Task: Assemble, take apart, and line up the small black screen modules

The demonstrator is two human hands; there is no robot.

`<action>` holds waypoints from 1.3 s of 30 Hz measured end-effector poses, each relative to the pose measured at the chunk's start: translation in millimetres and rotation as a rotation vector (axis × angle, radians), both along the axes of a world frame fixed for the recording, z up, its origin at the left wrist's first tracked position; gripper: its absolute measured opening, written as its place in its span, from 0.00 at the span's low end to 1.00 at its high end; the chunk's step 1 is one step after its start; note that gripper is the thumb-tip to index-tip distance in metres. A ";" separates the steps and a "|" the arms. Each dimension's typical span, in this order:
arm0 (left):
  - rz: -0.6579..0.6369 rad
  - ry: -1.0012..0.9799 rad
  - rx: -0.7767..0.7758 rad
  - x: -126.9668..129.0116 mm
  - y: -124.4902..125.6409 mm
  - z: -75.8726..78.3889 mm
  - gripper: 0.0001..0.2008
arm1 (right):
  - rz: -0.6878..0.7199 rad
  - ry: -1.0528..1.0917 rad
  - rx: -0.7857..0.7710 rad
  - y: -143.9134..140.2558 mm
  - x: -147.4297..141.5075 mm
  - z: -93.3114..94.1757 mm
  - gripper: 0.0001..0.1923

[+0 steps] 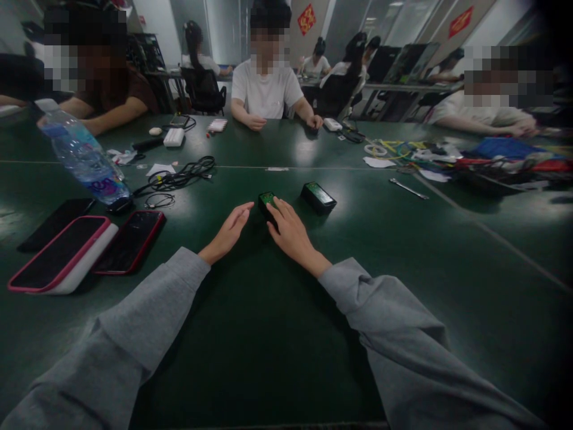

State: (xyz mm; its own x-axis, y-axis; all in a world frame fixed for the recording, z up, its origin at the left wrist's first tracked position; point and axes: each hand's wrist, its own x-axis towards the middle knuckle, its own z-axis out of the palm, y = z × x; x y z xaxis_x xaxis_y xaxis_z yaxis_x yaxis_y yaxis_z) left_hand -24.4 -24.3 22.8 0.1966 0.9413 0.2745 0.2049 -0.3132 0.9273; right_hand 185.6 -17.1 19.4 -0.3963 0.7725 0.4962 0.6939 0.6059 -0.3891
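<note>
A small black box (267,199) with a green, circuit-board-like top face rests on the dark green table between my hands. My right hand (293,233) lies over its right side, with outstretched fingertips touching the top and the thumb by the near side. The box's right part is hidden under those fingers. Just left of the box, my left hand (229,232) is open and holds nothing, its straight fingers pointing at the box. A second black box (319,197), with a glossy screen-like top, sits to the right beyond my right hand.
At left are a pink-edged phone (60,254), a red-edged phone (129,242), a water bottle (85,155) and black cables (183,173). A wrench (408,189) lies at right, before a heap of coloured cables (505,161). A person (268,89) sits opposite.
</note>
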 end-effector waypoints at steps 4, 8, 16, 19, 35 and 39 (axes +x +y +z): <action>0.015 -0.005 -0.021 0.9 1.0 -1.5 0.24 | -0.015 0.040 -0.058 0.9 -0.6 1.9 0.26; 0.024 -0.053 -0.096 3.5 5.1 -7.0 0.27 | -0.002 0.237 -0.150 10.6 -2.2 0.7 0.25; 0.064 -0.208 -0.134 7.5 11.4 -14.2 0.42 | 0.125 1.095 -0.875 27.7 -20.0 -7.1 0.25; 0.082 -0.217 -0.108 5.8 11.4 -13.5 0.37 | 0.194 1.173 -1.002 22.9 -22.8 -8.8 0.19; 0.256 -0.278 -0.146 7.5 13.5 -11.7 0.34 | 0.190 0.565 -0.419 -4.5 -35.0 2.9 0.43; 0.296 -0.115 -0.118 14.3 23.5 -11.9 0.33 | -0.014 0.381 -0.218 3.4 -38.4 -0.6 0.30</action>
